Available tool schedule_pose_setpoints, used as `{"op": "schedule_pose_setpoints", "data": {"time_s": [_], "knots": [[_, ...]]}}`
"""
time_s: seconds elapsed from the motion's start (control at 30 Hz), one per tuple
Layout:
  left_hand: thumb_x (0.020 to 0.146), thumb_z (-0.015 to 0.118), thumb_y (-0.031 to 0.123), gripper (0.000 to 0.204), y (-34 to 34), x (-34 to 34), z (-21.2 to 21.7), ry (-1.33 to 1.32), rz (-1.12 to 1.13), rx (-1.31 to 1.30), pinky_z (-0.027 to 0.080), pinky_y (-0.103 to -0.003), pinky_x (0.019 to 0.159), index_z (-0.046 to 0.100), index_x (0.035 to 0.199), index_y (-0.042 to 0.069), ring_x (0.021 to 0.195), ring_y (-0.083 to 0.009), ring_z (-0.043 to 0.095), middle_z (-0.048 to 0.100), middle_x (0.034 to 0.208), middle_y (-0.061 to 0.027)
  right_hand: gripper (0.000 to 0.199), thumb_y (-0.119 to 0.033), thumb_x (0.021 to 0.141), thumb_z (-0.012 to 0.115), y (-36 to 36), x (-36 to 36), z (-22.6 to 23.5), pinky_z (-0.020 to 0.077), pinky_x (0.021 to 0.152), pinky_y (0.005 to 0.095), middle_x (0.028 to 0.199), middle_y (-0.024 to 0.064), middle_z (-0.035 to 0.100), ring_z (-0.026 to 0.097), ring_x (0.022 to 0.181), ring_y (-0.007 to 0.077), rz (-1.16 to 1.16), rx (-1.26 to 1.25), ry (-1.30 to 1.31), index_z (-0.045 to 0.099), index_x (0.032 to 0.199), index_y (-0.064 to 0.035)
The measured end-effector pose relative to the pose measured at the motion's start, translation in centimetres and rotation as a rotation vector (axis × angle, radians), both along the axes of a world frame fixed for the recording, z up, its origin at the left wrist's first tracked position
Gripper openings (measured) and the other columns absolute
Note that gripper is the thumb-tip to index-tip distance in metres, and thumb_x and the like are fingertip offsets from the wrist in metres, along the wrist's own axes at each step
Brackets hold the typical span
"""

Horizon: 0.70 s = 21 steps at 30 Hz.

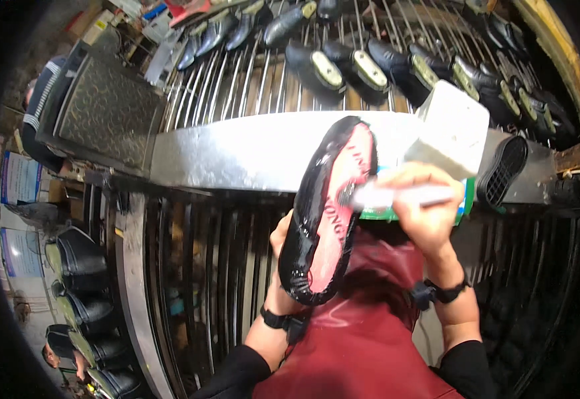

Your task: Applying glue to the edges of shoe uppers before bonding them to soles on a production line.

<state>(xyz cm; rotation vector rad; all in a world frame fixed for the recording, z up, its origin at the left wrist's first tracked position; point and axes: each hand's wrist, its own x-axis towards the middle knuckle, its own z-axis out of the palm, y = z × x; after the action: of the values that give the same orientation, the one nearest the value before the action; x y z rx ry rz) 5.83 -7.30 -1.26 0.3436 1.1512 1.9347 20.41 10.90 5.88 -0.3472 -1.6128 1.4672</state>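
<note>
Bottom side up in front of me is a black shoe (307, 216), its underside showing a pink middle and a glossy, wet-looking black rim. My left hand (280, 234) is closed round it from beneath, most of the fingers hidden behind it. My right hand (426, 203) grips the white handle of a brush (396, 197), blurred by motion. Its dark bristles touch or hover over the middle of the pink underside; I cannot tell which. Behind the right hand stands a white block-like container (455, 123). Part of a green-edged flat thing (466, 199) shows below that hand.
A metal ledge (236, 153) crosses ahead, with a black treaded sole (504, 171) at its right. Beyond, several black shoes on lasts (369, 76) rest on a bar rack. More shoes (84, 253) line the left. Two other people (60, 346) are partly visible at far left.
</note>
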Motion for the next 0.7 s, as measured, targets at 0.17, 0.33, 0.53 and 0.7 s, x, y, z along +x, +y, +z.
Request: {"op": "schedule_pose_setpoints", "data": {"time_s": [0.17,0.33,0.53,0.7], "knots": [[0.105,0.056,0.034,0.050,4.4,-10.6,3.6,-0.124,-0.112,0.075,0.062,-0.041,0.097,0.067,0.134,-0.005,0.107,-0.0264,0.076,0.076,0.120,-0.0177,0.018,0.008,0.086,0.072,0.1,-0.7,-1.8,0.0630,0.075,0.0328,0.107,0.0204,0.076,0.076,0.085,0.0221,-0.413,-0.096,0.068,0.069,0.104,0.0093],[0.075,0.089,0.038,0.075,17.2,-29.9,2.6,0.947,0.253,-0.683,0.058,-0.038,0.095,0.071,0.127,-0.013,0.108,-0.0295,0.075,0.078,0.113,-0.0258,0.018,0.005,0.084,0.072,-1.3,1.1,-2.1,0.0654,0.076,0.0375,0.105,0.0265,0.076,0.077,0.087,0.0277,-0.449,-0.065,0.033,0.067,0.102,0.0086],[0.076,0.082,0.053,0.071,27.7,-31.4,2.7,1.290,0.108,-1.376,0.056,-0.050,0.104,0.076,0.126,0.002,0.123,-0.0398,0.070,0.073,0.130,-0.0255,0.015,0.007,0.088,0.066,0.1,2.5,-2.9,0.0651,0.078,0.0356,0.111,0.0268,0.072,0.073,0.095,0.0265,-0.440,-0.223,0.003,0.067,0.102,0.0091],[0.080,0.066,0.085,0.105,22.4,-30.8,5.4,1.462,0.031,-1.344,0.053,-0.051,0.104,0.071,0.121,-0.011,0.119,-0.0472,0.070,0.072,0.121,-0.0358,0.019,-0.005,0.086,0.072,0.3,3.4,-2.1,0.0573,0.094,0.0445,0.107,0.0258,0.074,0.072,0.100,0.0300,-0.499,-0.231,-0.022,0.069,0.100,0.0069]]}}
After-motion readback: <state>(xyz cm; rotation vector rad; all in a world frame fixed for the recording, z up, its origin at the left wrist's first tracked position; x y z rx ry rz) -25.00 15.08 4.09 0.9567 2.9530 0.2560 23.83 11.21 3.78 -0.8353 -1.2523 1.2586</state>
